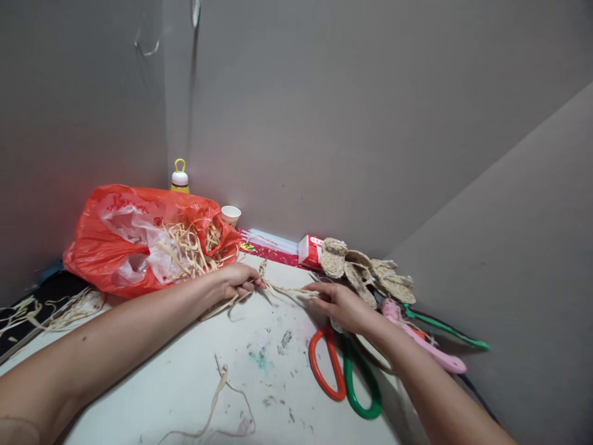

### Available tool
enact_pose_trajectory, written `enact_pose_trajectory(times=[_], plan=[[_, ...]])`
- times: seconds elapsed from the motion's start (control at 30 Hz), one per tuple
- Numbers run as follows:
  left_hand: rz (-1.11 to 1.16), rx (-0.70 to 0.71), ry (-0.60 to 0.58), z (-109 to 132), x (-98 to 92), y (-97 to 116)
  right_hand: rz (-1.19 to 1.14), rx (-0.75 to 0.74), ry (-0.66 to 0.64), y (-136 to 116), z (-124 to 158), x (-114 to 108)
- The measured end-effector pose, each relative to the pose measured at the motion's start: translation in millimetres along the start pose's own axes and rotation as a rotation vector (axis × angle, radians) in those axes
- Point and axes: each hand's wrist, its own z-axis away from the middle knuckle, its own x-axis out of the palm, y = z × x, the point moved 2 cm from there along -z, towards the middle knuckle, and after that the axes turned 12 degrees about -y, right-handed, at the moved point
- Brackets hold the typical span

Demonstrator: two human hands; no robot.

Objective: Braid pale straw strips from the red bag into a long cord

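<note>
A thin braid of pale straw (290, 289) stretches between my two hands above the white table. My left hand (241, 281) is closed on its left end, with loose straw strands trailing below the fist and a short piece poking up past the thumb. My right hand (340, 304) pinches the other end between thumb and fingers. Just below the right hand lie scissors with one red handle (328, 364) and one green handle (362, 383); their blades are hidden under the hand. A loose straw strand (221, 380) rests at the table's front.
Behind my left arm, a red plastic bag (125, 247) spills straw (189, 247). A paper cup (230, 214) and a yellow-topped bottle (180, 179) stand behind it. At right are a red-and-white box (310, 250), coiled woven straw pieces (359, 272) and a pink-handled tool (442, 355). Grey walls enclose the table.
</note>
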Motion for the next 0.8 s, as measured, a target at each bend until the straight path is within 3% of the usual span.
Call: enact_pose_trajectory(times=[0.17,0.27,0.33,0.43,0.5,0.57,0.63,0.7,0.8], plan=[[-0.001,-0.005,-0.039,-3,-4.6,1,0.047,0.125,0.043,34,22,-34],[0.007,-0.007,-0.055,-4,-5.0,1,0.041,0.195,-0.103,32,33,-40],[0.015,-0.006,-0.066,-4,-4.5,1,0.027,0.198,-0.082,13,41,-41],[0.022,-0.006,-0.08,-2,-3.5,2,0.02,0.089,0.258,-41,51,-36],[0.022,-0.013,-0.085,-1,-3.0,2,-0.053,-0.022,0.358,-80,51,-25],[0.019,-0.019,-0.089,-1,-2.9,3,-0.151,-0.112,0.262,-108,39,-7],[0.014,-0.024,-0.091,-1,-3.1,3,-0.255,-0.104,0.249,-117,20,9],[0.009,-0.031,-0.091,-1,-3.4,2,-0.373,0.031,0.26,-108,-6,23],[0.008,-0.033,-0.084,-3,-3.8,1,-0.415,0.106,0.194,-86,-41,41]])
